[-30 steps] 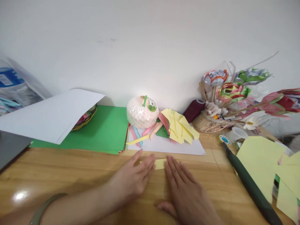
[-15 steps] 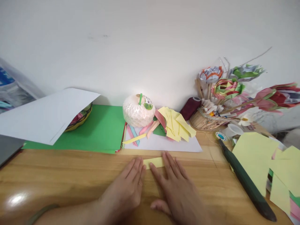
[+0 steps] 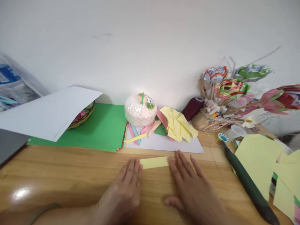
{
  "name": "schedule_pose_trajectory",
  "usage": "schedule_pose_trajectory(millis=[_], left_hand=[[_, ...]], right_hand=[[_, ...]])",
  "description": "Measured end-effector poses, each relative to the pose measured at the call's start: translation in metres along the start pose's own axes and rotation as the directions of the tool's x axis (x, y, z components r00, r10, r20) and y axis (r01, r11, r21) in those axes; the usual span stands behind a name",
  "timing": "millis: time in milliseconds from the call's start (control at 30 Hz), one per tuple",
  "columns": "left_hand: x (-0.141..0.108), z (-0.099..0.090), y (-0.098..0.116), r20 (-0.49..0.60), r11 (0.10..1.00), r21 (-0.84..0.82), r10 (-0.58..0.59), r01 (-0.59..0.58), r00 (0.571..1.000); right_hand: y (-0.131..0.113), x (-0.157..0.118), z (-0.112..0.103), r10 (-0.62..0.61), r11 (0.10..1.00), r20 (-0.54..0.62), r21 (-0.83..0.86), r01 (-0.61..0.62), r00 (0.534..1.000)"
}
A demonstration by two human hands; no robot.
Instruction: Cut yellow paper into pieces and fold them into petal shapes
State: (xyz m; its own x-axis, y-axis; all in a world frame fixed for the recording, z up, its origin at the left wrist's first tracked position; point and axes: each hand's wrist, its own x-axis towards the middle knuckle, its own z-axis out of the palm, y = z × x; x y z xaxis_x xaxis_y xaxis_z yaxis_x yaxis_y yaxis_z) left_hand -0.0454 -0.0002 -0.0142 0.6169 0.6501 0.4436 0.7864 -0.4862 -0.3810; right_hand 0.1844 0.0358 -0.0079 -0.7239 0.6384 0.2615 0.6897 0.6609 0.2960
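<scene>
1. Yellow paper strip (image 3: pixel 154 162) lying flat on the wooden bench (image 3: pixel 89 175), between the two hands, on the near side of a white sheet (image 3: pixel 187 147) and just clear of its edge. Its long axis runs left to right, the right end angled slightly toward the far side.

2. Left hand (image 3: pixel 122 190) comes in from the near left, palm down, its fingertips at the strip's left end. The fingers are pressed together; the thumb is hidden, so I cannot tell whether that grip is pinching the paper.

3. Right hand (image 3: pixel 194 187) rests on the right, fingers spread and thumb out to the side, closed on nothing. Its index fingertip is at the strip's right end — neither hand looks clearly nearer, as each meets its own end and the middle is uncovered.

4. Beyond the strip, folded yellow pieces (image 3: pixel 178 125) sit piled on the white sheet, with a round netted bundle (image 3: pixel 139 111) beside them to the left. Farther left lie green sheets (image 3: pixel 105 125).

5. Over on the right — past the right hand — there's a long dark tool (image 3: pixel 248 184) alongside larger yellow paper (image 3: pixel 254 159), and paper flowers (image 3: pixel 232 89) stand in a basket (image 3: pixel 203 122) beside a maroon spool (image 3: pixel 192 108).
</scene>
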Motion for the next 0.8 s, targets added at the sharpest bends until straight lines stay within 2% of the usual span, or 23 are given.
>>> schedule_pose_trajectory(millis=[167,300,400,500,633,733,800], left_hand=[[-0.003,0.0,0.002,0.022,1.0,0.006,0.012,-0.012,1.0],[-0.003,0.002,0.004,0.015,1.0,-0.004,0.009,-0.009,1.0],[-0.002,0.001,0.004,0.02,1.0,-0.029,-0.008,0.009,1.0],[0.003,-0.001,0.0,0.011,0.998,-0.059,-0.013,0.013,1.0],[0.013,-0.002,-0.007,-0.084,0.992,-0.128,-0.011,0.0,0.996],[0.018,0.0,-0.011,-0.108,0.965,-0.26,-0.069,0.038,0.992],[0.019,0.0,-0.013,-0.034,0.931,-0.359,-0.082,0.065,0.996]], right_hand=[[-0.001,0.003,0.001,0.013,0.999,-0.031,0.043,-0.012,0.999],[0.001,0.017,0.0,0.144,0.973,0.01,0.18,-0.143,0.99],[0.002,0.025,-0.003,0.222,0.892,0.07,0.388,-0.232,0.972],[0.002,0.027,-0.006,0.238,0.767,0.108,0.589,-0.255,0.965],[0.003,0.026,-0.004,0.268,0.657,0.145,0.695,-0.29,0.953],[0.003,0.024,-0.001,0.307,0.657,0.1,0.697,-0.287,0.946],[0.001,0.023,0.0,0.291,0.72,0.004,0.657,-0.222,0.957]])
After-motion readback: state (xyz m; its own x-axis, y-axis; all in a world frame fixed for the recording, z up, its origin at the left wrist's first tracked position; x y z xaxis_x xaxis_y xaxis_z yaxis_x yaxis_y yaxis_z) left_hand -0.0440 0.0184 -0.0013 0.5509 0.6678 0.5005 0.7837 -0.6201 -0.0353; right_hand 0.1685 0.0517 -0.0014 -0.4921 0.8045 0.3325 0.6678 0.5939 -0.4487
